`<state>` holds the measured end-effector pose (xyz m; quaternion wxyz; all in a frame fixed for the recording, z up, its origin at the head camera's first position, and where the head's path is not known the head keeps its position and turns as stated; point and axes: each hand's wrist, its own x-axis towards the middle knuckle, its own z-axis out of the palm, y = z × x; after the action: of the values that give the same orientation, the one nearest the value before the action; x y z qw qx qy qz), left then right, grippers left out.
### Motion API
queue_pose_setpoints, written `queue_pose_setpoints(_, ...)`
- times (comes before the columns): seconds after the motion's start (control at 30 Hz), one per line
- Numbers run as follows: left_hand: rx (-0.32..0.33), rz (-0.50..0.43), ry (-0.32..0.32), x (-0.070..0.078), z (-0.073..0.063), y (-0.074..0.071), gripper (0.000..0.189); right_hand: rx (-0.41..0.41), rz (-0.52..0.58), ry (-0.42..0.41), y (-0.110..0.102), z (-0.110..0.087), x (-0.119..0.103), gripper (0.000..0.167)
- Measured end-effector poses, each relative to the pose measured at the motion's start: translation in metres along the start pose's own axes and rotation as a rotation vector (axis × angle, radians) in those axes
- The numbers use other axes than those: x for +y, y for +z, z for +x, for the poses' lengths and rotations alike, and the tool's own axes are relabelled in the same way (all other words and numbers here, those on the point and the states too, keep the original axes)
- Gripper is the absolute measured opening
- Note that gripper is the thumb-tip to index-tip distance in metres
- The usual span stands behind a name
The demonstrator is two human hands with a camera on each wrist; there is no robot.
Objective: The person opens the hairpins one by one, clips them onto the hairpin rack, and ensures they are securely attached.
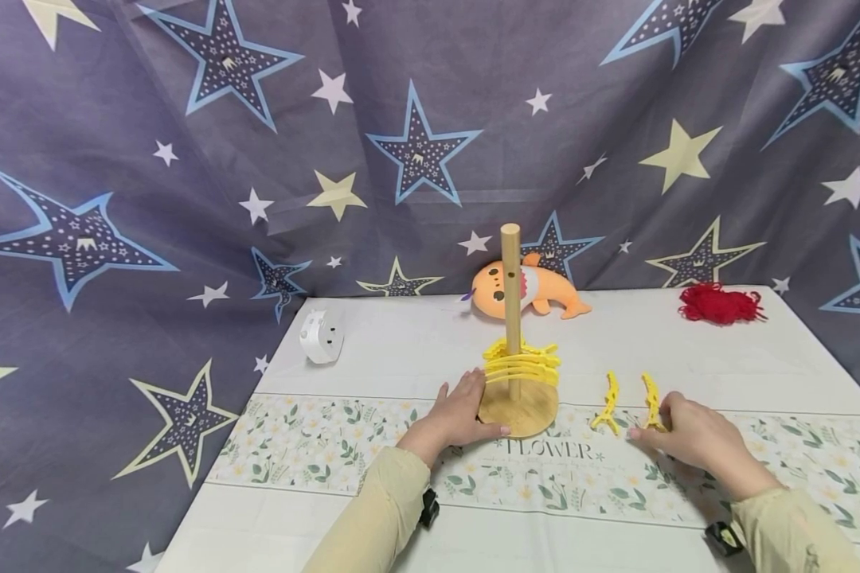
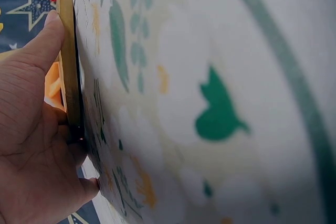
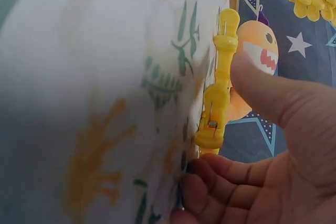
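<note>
Left hand (image 1: pixel 460 411): grasps stand (image 1: pixel 519 418).
Right hand (image 1: pixel 702 434): loose, thumb and fingers either side of clip (image 1: pixel 650 396).
Clip: pickup seems the step; next likely needs a pinch.

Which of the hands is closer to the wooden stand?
Left. The left hand touches the wooden stand at its base; the right hand is farther right, beside a yellow clip.

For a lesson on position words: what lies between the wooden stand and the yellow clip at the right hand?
One more yellow clip lies between the wooden stand and the clip at the right hand, as the head view shows.
</note>
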<state>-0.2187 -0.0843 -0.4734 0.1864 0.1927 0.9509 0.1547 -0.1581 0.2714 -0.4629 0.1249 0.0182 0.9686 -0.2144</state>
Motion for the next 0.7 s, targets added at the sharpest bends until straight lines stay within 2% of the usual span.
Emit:
queue_pose_setpoints(0.13, 0.001, 0.0, 0.0, -0.0003, 0.0002, 0.0004, 0.104, -0.024, -0.023, 0.007, -0.0008, 0.0007, -0.0025, 0.07)
queue_pose_setpoints(0.43, 0.007, -0.006, -0.002, -0.0006, 0.0002, -0.0004, 0.103, -0.007, -0.03, 0.006, 0.0013, 0.0024, -0.0024, 0.045)
queue_pose_setpoints(0.57, 0.006, -0.004, -0.001, -0.001, 0.0007, -0.0002, 0.104, 0.038, -0.004, -0.004, 0.0013, 0.0015, -0.0004, 0.041)
queue_pose_setpoints(0.7, 0.004, -0.007, 0.003, -0.0004, -0.0002, -0.0001, 0.104, 0.123, 0.017, -0.025, -0.0001, -0.0002, 0.0018, 0.037)
